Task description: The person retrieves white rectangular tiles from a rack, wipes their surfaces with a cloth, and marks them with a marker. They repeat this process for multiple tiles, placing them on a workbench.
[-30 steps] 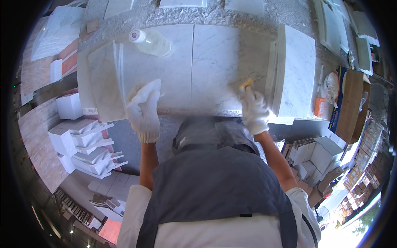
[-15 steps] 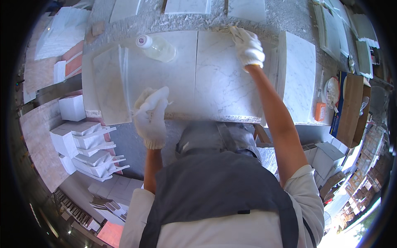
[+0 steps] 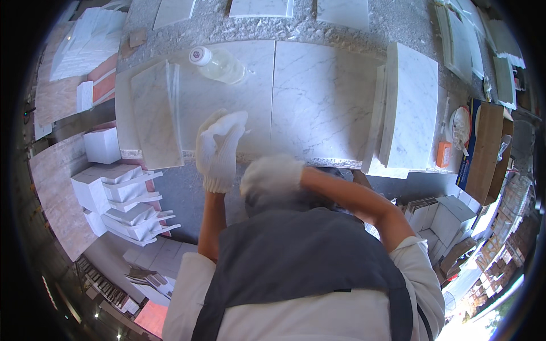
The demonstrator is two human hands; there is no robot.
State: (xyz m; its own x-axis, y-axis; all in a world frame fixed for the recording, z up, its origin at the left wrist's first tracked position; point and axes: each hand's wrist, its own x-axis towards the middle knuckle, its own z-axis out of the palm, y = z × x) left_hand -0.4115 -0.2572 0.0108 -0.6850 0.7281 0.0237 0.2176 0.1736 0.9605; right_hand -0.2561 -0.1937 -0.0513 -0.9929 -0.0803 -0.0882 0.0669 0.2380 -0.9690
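Note:
My left hand [image 3: 219, 150], in a white knit glove, is raised at the near edge of the left marble slab [image 3: 236, 102]. Its fingers bend round toward the thumb; whether something white sits in them I cannot make out. Close to my body, my right hand [image 3: 273, 175] is gloved too and smeared by motion, so its fingers are unreadable. Beside the left slab, across a thin seam, lies the right marble slab [image 3: 318, 96], grey-veined. A capped clear bottle [image 3: 224, 67] with liquid is on the left slab, beyond my left hand.
Marble tiles are stacked at right [image 3: 412, 108] and left [image 3: 151, 113]. Farther right are an orange container [image 3: 443, 153] and a cardboard box [image 3: 483, 153]. White blocks [image 3: 116, 199] stand at the left. Stone rubble [image 3: 335, 37] lies beyond the slabs.
My right hand has left the far edge of the right slab and swung back toward my body. My left hand has shifted slightly right and farther from me.

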